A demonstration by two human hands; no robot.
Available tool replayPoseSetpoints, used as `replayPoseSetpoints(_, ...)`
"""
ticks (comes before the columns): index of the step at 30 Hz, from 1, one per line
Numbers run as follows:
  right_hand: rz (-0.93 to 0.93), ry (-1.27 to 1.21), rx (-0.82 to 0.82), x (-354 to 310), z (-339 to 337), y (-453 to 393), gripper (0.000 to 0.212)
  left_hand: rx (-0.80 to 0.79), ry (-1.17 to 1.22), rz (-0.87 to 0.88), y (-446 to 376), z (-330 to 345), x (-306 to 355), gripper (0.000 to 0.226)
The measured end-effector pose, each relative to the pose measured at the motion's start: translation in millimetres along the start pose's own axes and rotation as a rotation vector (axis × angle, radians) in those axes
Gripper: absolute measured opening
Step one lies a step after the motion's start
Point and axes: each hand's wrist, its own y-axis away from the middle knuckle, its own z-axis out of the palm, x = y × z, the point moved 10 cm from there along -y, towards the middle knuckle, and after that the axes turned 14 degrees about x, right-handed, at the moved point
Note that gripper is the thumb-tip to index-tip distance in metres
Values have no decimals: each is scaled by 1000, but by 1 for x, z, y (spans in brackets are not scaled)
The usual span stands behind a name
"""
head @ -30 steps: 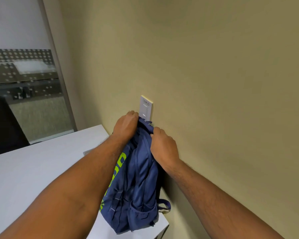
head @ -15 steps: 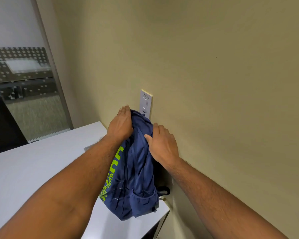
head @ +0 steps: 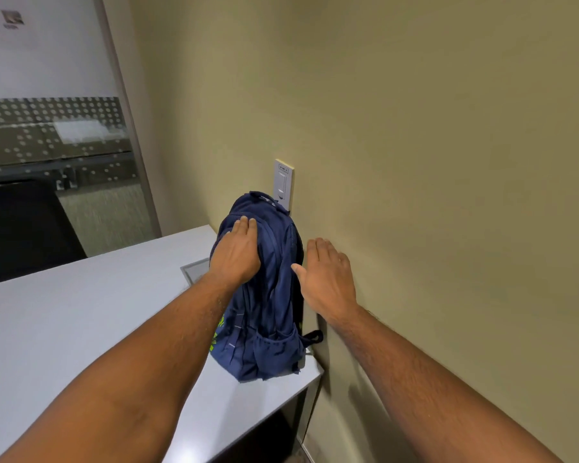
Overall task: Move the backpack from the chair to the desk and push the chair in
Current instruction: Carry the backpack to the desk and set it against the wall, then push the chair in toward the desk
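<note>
Where both hands were clutching the top of the bag a second ago, and half a second ago lay flat on its upper part, the head view now shows the grip given up. The left hand (head: 236,253) rests open on the upper left face of the navy-blue fabric backpack (head: 264,289), fingers together and laid flat on the cloth, pinching nothing. The right hand (head: 328,279) has come off the bag and hangs open just beside its right flank, fingers loosely extended and thumb pointing toward the fabric; whether the thumb tip touches cannot be told. The bag looks fuller and straighter than before, its crown no longer crumpled under the fingers.

The backpack stands on the near right corner of the white flat-topped desk (head: 81,329), close against the olive-beige painted wall (head: 432,162). Its long axis runs upright, leaning slightly, with the carry handle uppermost and the base on the desk. Its narrow side with the mesh pocket faces the camera, the face with yellow-green lettering turns left, and a dark strap loop sticks out low on the right toward the wall. Just behind its top, a grey rectangular wall switch plate (head: 283,183) is fixed to the wall. A small grey recessed panel (head: 196,269) sits in the desk surface left of the bag.
</note>
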Motion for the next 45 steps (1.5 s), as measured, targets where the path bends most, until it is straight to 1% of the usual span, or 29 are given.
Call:
replayPoseSetpoints(3,-4,4,-22,15,-12,24,69,23,-14,22,29,-12,19,63)
replayPoseSetpoints(6,-13,-6,-37,30,-28,52,70,40,-31,21,64,-23,42,59)
replayPoseSetpoints(16,-82,-53,-118,74,-79,179,70,18,-114,-59,219,-43,120,59)
replayPoseSetpoints(22,-89,-67,-143,91,-114,240,70,-2,-120,-78,287,-70,159,58)
replayPoseSetpoints(27,-49,-71,-120,103,-149,279,70,-22,-98,-66,323,-89,188,60)
replayPoseSetpoints(36,44,-18,-139,113,-208,370,70,-24,-31,14,400,-124,227,60)
replayPoseSetpoints(45,172,45,-170,88,-273,509,69,-65,37,142,522,-171,250,61)
